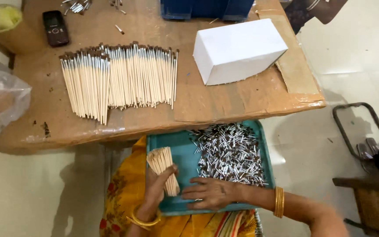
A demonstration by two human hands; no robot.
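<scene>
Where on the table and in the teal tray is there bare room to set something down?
On the table, a bare strip lies between the row of brushes and the white box. In the teal tray, the left part is bare between the stick bundle in the left hand and the crowded metal ferrules by the right hand.

Table [224, 103] carries white box [238, 50], black phone [55, 27], rows of finished brushes [119, 79]. Clear plastic bag [1, 101] off its left edge; blue crate [207, 8] at far edge.

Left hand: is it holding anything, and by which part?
Yes. The left hand grips a bundle of sticks around its lower half; the upper ends fan out free above the tray.
</scene>
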